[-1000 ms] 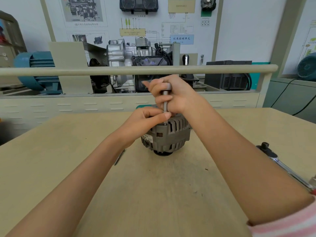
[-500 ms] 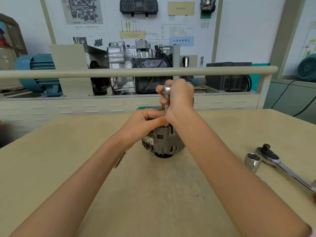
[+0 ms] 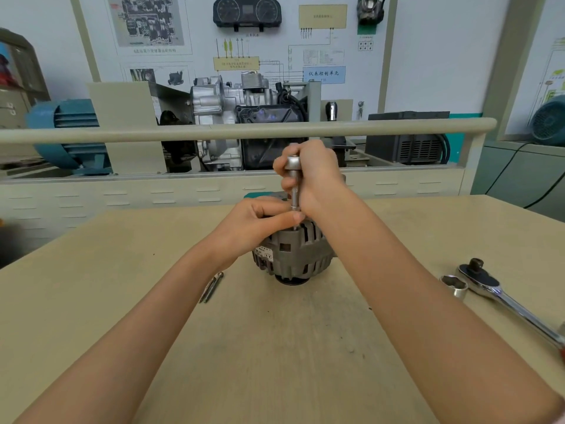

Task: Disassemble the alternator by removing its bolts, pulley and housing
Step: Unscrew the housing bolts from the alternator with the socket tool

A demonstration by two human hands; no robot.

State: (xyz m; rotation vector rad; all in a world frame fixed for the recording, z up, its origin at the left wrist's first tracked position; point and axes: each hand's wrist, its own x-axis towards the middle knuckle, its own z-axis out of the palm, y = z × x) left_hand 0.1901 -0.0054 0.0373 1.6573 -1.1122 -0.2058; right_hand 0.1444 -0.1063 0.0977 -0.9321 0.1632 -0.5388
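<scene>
Alternator point(image 3: 295, 255) stands on desk point(image 3: 91, 286); right hand point(image 3: 315, 175) grips driver point(image 3: 295, 185) upright, left hand point(image 3: 260, 221) pinches its tip; ratchet point(image 3: 501, 298), socket point(image 3: 454, 286) right.

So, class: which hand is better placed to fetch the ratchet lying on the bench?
Right. The ratchet lies on that side, and the left hand steadies the extension bar at the alternator.

Grey ribbed alternator point(image 3: 295, 255); beige counter point(image 3: 91, 286); chrome ratchet point(image 3: 504, 298), socket point(image 3: 454, 286) and extension bar point(image 3: 294, 185); teal motor point(image 3: 65, 130) behind; black instrument cluster point(image 3: 247, 12) on white board.
</scene>
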